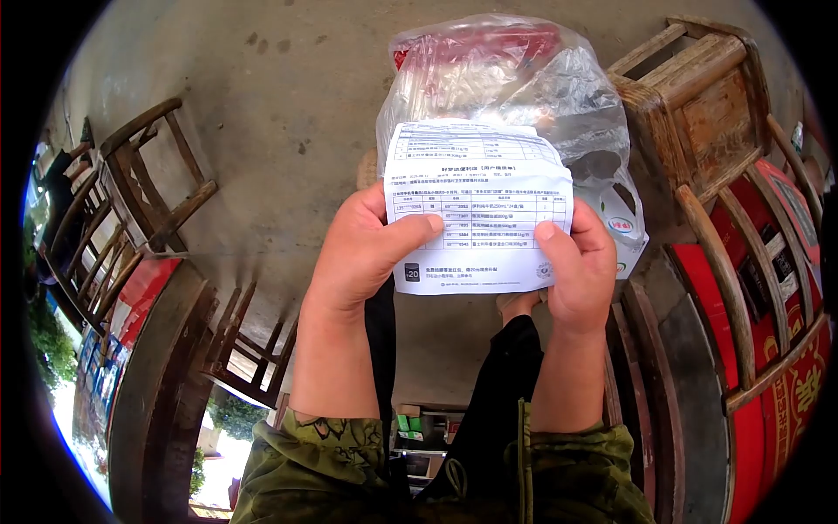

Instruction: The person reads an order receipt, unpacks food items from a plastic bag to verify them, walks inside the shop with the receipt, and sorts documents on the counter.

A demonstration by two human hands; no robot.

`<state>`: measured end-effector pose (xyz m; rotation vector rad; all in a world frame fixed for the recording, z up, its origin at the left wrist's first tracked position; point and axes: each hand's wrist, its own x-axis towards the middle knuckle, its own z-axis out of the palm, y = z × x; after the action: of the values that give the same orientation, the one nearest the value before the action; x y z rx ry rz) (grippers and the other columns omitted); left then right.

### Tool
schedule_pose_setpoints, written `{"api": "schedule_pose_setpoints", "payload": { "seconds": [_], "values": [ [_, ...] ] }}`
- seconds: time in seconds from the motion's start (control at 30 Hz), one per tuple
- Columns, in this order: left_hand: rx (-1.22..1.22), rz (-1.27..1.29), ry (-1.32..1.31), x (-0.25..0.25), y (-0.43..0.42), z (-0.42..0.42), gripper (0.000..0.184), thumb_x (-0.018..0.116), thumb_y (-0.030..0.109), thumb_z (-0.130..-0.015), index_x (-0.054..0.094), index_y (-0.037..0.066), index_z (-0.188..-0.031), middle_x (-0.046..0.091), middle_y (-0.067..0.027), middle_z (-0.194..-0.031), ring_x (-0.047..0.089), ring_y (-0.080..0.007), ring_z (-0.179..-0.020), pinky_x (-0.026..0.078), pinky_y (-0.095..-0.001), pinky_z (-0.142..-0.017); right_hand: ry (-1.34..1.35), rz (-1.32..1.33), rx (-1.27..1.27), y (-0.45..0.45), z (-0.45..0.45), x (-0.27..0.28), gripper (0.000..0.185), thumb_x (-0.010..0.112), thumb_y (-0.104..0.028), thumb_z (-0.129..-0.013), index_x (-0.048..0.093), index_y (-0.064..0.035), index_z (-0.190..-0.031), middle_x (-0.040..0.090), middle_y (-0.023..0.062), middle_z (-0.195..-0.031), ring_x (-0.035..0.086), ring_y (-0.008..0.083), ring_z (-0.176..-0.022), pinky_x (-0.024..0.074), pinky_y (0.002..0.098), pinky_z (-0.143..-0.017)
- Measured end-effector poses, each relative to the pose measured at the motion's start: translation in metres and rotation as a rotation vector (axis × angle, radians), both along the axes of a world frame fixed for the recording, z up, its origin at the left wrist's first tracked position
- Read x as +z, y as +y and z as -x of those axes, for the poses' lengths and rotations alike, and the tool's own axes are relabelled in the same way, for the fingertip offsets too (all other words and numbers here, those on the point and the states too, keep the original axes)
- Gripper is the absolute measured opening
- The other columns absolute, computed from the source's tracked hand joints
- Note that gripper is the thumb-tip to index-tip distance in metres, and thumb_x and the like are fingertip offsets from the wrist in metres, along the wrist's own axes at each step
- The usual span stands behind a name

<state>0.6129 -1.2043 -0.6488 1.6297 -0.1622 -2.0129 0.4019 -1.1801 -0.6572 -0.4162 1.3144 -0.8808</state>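
Note:
Two hands hold up a white printed sheet [480, 258] with tables and lines of text. My left hand [371, 249] pinches its left edge, the thumb lying on the printed rows. On the right edge, my right hand [580, 258] grips with the thumb on top and the fingers behind. A further printed paper [463, 144] shows behind the sheet's upper edge; its lower part is hidden. Beyond the papers stands a clear plastic bag [515, 79] with something red inside and a white carton [620, 210] with a green logo at its right side.
A wooden stool [698, 87] stands at the upper right. Wooden chairs [153, 175] are on the left, and another chair [751, 288] stands by red boxes [786, 410] on the right. Concrete floor [288, 113] lies around. My legs in black trousers [502, 375] show below.

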Motion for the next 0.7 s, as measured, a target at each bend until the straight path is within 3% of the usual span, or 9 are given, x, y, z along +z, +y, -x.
{"api": "schedule_pose_setpoints", "payload": {
  "seconds": [0.7],
  "values": [
    [-0.014,0.024,0.059,0.0020,0.0056,-0.0020,0.037,0.071,0.004,-0.076,0.064,-0.003,-0.112,0.069,-0.0104,-0.104,0.065,-0.0150,-0.091,0.051,-0.0304,-0.085,-0.045,-0.028,-0.081,0.0055,-0.0015,0.0029,0.019,0.057,-0.006,-0.093,0.060,0.0048,-0.107,0.066,0.0043,-0.099,0.057,0.0062,-0.085,0.0459,0.0218,-0.077]
  ]
}}
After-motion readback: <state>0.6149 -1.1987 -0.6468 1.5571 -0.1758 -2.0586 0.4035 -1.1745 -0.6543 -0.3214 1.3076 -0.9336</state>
